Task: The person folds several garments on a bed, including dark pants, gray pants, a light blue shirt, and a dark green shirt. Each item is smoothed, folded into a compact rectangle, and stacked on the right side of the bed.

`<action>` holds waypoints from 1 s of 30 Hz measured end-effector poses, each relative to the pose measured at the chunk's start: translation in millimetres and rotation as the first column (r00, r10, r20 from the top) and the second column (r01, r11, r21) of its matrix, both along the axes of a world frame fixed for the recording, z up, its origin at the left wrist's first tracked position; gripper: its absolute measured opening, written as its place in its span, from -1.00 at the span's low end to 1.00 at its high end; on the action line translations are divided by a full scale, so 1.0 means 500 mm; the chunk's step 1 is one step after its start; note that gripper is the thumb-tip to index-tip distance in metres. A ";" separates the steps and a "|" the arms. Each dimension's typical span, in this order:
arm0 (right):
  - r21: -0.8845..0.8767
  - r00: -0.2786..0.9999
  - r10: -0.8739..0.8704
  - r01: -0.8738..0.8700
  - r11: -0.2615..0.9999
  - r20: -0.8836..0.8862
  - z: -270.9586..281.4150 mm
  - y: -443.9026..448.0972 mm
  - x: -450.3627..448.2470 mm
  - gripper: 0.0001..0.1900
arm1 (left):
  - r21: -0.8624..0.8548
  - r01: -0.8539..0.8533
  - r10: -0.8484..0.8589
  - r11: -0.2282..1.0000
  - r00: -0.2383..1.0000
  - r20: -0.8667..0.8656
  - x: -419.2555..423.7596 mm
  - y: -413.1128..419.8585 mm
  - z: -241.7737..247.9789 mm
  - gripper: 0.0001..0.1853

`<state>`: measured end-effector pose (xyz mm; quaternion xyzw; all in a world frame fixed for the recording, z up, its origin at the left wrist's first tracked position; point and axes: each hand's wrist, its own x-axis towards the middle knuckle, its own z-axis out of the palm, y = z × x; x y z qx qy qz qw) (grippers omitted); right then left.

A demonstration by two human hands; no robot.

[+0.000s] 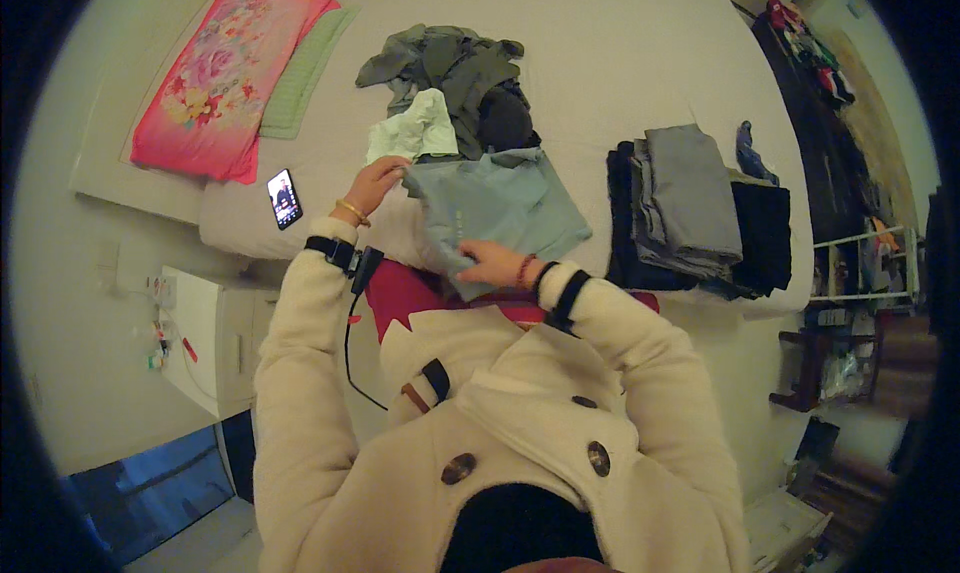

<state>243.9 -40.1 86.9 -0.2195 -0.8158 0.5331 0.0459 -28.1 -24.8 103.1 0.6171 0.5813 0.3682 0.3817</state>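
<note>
A blue-grey cloth garment (pixel 499 213) lies spread at the bed's near edge. My left hand (pixel 377 185) is at its upper left corner, fingers bent over the edge; whether they pinch it is hard to tell. My right hand (pixel 491 264) rests on the garment's lower part with the fingers partly curled. Just beyond the left hand is a crumpled pale green cloth (pixel 416 130). Behind the garment lies a heap of dark grey-green clothes (pixel 450 62), with a rounded black item (pixel 505 119) at its right side.
Folded grey trousers or similar clothes (pixel 690 198) are stacked on dark ones (pixel 761 235) at the bed's right. A lit smartphone (pixel 284 199) lies left, near a pink floral pillow (pixel 217 85) and a green pillow (pixel 307 77). A white cabinet (pixel 217 340) stands lower left.
</note>
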 end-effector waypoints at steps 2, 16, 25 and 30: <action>-0.204 0.993 0.080 -0.096 0.974 -0.085 -0.025 -0.014 -0.047 -0.53 | -0.407 -0.389 0.503 0.826 0.835 0.224 -0.012 -0.051 -0.051 -0.63; 0.292 0.427 -0.797 0.769 0.569 0.427 -0.236 0.205 0.198 -0.47 | -0.449 -0.334 0.400 0.829 0.915 0.056 0.058 -0.181 -0.236 -0.44; -0.482 0.679 -0.732 0.627 0.611 -0.045 -0.051 0.228 0.250 -0.53 | -0.222 -0.107 0.216 0.969 0.806 0.552 0.071 -0.036 0.008 -0.45; -0.392 0.622 -0.763 0.666 0.634 -0.178 0.017 0.170 0.355 -0.49 | -0.237 -0.037 0.151 0.971 0.863 0.482 0.079 -0.011 0.028 -0.48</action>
